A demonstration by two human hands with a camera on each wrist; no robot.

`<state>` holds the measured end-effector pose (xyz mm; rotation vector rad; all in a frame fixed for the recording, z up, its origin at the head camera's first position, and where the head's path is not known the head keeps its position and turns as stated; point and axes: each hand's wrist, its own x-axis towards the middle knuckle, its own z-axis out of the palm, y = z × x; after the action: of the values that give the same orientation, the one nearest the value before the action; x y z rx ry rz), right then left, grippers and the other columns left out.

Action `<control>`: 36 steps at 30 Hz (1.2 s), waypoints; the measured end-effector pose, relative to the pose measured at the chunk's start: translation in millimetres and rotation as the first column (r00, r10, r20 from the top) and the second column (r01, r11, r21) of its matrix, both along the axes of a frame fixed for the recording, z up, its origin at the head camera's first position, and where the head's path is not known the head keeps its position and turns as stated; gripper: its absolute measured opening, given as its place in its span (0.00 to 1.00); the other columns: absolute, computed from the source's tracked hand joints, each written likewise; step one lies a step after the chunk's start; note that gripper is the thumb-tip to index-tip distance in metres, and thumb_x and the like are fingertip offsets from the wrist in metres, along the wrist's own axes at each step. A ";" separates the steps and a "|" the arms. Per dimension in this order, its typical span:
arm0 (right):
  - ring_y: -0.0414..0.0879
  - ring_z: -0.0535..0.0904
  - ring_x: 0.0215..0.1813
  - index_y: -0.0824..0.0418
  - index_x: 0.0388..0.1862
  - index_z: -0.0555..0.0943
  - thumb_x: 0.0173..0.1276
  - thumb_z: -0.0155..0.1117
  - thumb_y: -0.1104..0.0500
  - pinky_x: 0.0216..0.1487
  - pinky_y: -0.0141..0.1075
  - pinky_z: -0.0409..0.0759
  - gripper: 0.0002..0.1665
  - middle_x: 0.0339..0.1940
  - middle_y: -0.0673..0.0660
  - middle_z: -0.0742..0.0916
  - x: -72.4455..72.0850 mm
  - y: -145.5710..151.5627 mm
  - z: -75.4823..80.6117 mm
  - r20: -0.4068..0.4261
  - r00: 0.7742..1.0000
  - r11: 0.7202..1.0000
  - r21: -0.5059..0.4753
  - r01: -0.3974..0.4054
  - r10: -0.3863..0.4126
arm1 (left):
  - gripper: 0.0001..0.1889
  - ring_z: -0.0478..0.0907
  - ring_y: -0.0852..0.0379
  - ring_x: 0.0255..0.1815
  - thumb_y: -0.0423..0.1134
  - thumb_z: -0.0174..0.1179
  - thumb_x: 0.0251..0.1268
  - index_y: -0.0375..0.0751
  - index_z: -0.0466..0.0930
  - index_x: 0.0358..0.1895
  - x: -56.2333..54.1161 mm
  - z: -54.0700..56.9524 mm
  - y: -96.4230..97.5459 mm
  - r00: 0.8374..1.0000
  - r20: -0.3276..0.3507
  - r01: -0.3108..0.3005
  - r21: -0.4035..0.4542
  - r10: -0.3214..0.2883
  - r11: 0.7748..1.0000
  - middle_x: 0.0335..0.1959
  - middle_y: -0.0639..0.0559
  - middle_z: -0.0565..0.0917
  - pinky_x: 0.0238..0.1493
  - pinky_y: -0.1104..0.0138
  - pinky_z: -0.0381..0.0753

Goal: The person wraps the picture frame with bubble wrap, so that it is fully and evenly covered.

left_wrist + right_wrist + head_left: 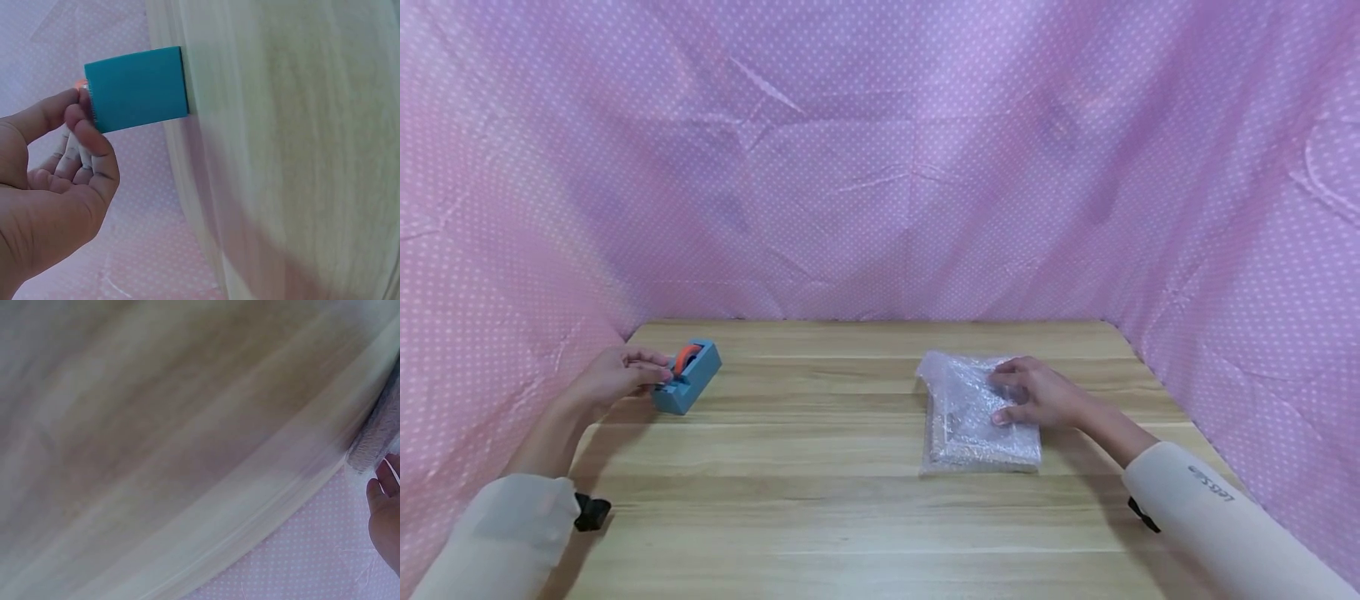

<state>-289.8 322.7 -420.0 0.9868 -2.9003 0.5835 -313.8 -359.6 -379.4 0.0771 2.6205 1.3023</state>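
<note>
At the left of the table stands a blue tape dispenser [700,377] with an orange roll [685,358] in it. My left hand [625,372] is at its near end, thumb and forefinger meeting by the cutting edge as if pinching the tape's end; the strip itself is too small to make out. In the left wrist view the dispenser's blue end face [137,89] is beside the fingertips. Farther right lies a flat, squarish package in bubble wrap [966,417]. My right hand [1045,396] rests on its right part, thumb and fingers spread over the wrap.
The wooden table [820,500] has a pale grain and rounded far corners. Pink polka-dot cloth [880,167] hangs behind it and along both sides, close to the table edges. Between the dispenser and the package lies a wide stretch of tabletop.
</note>
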 end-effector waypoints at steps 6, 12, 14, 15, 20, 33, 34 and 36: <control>0.65 0.75 0.66 0.64 0.66 0.80 0.59 0.76 0.36 0.66 0.62 0.73 0.45 0.64 0.66 0.82 -0.6 -1.2 0.6 -0.006 1.000 1.000 -0.006 -0.010 0.010 | 0.22 0.81 0.63 0.40 0.40 0.61 0.75 0.24 0.71 0.59 2.7 -0.5 0.7 1.000 0.017 -0.018 0.061 0.017 0.998 0.41 0.54 0.84 0.45 0.65 0.84; 0.66 0.76 0.64 0.65 0.65 0.81 0.60 0.77 0.38 0.65 0.64 0.72 0.43 0.63 0.67 0.82 0.6 -0.6 -0.1 -0.033 0.999 1.000 -0.014 -0.018 0.017 | 0.21 0.80 0.65 0.42 0.43 0.63 0.74 0.29 0.72 0.57 8.4 -1.3 2.1 0.998 0.021 -0.056 0.085 0.055 0.995 0.41 0.57 0.81 0.49 0.64 0.84; 0.67 0.76 0.64 0.65 0.65 0.81 0.60 0.77 0.38 0.64 0.65 0.72 0.43 0.62 0.67 0.82 1.0 -0.7 -1.1 -0.038 0.999 1.000 -0.018 -0.019 0.018 | 0.21 0.80 0.65 0.42 0.44 0.64 0.73 0.31 0.71 0.57 9.5 -1.9 2.5 0.998 0.018 -0.068 0.091 0.066 0.994 0.41 0.58 0.81 0.49 0.65 0.84; 0.67 0.76 0.64 0.65 0.65 0.81 0.60 0.77 0.38 0.64 0.65 0.72 0.43 0.62 0.68 0.82 1.0 -0.4 -1.5 -0.043 0.999 1.000 -0.016 -0.022 0.022 | 0.21 0.80 0.65 0.41 0.44 0.64 0.73 0.31 0.71 0.56 9.6 -2.4 2.7 0.997 0.015 -0.073 0.096 0.072 0.993 0.40 0.58 0.81 0.49 0.65 0.84; 0.67 0.76 0.64 0.64 0.64 0.81 0.60 0.76 0.37 0.64 0.64 0.73 0.42 0.62 0.67 0.82 -0.4 -0.8 -3.2 -0.054 0.998 1.000 -0.006 -0.031 0.030 | 0.16 0.80 0.65 0.39 0.40 0.61 0.75 0.31 0.71 0.53 9.7 -5.1 2.1 0.996 0.000 -0.084 0.115 0.084 0.990 0.38 0.58 0.82 0.45 0.67 0.84; 0.68 0.75 0.65 0.64 0.65 0.81 0.60 0.76 0.36 0.65 0.64 0.72 0.43 0.63 0.67 0.82 1.4 -1.3 -0.7 -0.032 0.999 1.000 0.003 -0.002 0.002 | 0.14 0.75 0.62 0.33 0.46 0.59 0.77 0.36 0.78 0.48 10.4 -3.8 6.7 0.983 0.069 -0.182 0.158 0.173 0.971 0.32 0.58 0.78 0.37 0.65 0.82; 0.68 0.75 0.65 0.64 0.65 0.81 0.60 0.76 0.37 0.65 0.65 0.72 0.43 0.63 0.67 0.82 1.8 -1.1 -0.8 -0.033 0.999 1.000 -0.001 -0.004 0.004 | 0.17 0.75 0.62 0.33 0.47 0.59 0.77 0.34 0.78 0.50 11.1 -2.4 8.1 0.979 0.079 -0.198 0.144 0.188 0.970 0.32 0.58 0.78 0.37 0.65 0.82; 0.68 0.75 0.65 0.65 0.65 0.81 0.60 0.76 0.37 0.65 0.65 0.71 0.43 0.63 0.67 0.82 2.3 -0.7 -1.1 -0.032 0.999 1.000 -0.006 -0.004 0.004 | 0.21 0.75 0.61 0.33 0.49 0.58 0.77 0.30 0.77 0.54 13.7 0.4 9.3 0.974 0.097 -0.214 0.105 0.205 0.971 0.32 0.56 0.79 0.38 0.65 0.83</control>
<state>-287.5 322.1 -421.1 0.9921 -2.8680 0.5703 -300.0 -350.3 -379.0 -0.2393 2.5356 1.4879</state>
